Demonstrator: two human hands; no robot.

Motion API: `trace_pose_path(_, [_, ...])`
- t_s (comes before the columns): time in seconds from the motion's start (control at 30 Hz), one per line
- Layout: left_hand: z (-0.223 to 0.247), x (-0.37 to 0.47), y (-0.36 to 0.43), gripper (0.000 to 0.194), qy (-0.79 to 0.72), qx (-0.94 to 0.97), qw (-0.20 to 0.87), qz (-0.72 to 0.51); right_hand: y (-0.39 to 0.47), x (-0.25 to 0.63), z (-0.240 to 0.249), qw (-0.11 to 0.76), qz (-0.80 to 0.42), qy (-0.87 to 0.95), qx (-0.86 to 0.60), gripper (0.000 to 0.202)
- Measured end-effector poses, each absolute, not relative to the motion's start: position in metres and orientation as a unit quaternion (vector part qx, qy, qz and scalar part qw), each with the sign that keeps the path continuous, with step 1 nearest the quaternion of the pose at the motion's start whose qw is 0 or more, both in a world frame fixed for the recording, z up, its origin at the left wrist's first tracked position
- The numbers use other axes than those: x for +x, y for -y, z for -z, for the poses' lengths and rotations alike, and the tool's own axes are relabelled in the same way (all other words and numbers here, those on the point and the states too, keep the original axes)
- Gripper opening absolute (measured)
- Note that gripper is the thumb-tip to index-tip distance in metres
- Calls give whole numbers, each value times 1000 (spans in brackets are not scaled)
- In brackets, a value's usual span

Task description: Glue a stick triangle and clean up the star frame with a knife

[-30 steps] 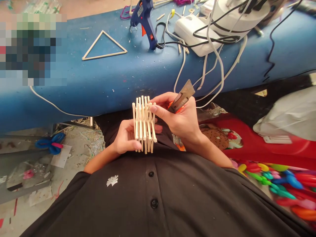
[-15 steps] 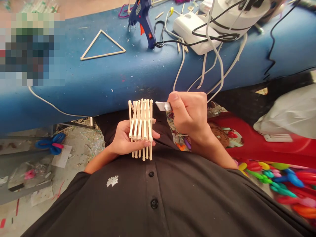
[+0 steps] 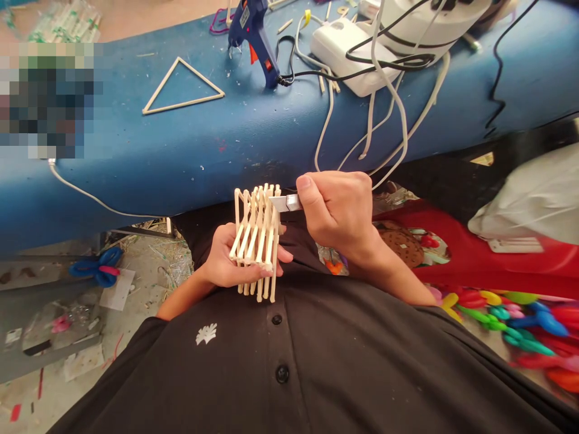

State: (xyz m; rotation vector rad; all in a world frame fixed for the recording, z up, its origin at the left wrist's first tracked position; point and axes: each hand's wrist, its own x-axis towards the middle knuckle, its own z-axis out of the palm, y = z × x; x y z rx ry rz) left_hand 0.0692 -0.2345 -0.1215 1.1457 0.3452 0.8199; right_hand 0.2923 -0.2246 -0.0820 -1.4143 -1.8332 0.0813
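Note:
Several pale stick frames are bunched side by side in a bundle [image 3: 256,232] in front of my shirt. My left hand [image 3: 226,259] grips the bundle from its left and lower side, thumb across the front. In my right hand [image 3: 339,208], closed in a fist, is a craft knife [image 3: 286,203] pointing left. Its blade overlaps the upper right part of the bundle; whether it touches the sticks is hard to tell. A pale stick triangle [image 3: 183,87] lies flat on the blue table [image 3: 253,141].
On the table are a blue glue gun [image 3: 256,42], a white power adapter [image 3: 346,51] and looping cables [image 3: 400,111]. To the right are a red object [image 3: 474,253], a white bag [image 3: 534,193] and colourful balloons [image 3: 520,328]. Blue balloons [image 3: 94,265] lie at left.
My right hand has moved left, bringing the knife blade over the bundle's upper right. The stick bundle has tilted slightly in my left hand.

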Motion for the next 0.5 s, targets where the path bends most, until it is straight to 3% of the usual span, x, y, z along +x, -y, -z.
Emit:
trace_pose_path(0.33, [128, 66, 231, 57, -163, 506, 767, -360, 222, 286, 81, 407, -51, 719, -561, 50])
trace_pose_path(0.5, [131, 65, 225, 56, -149, 484, 789, -347, 216, 281, 88, 425, 11, 699, -575, 47])
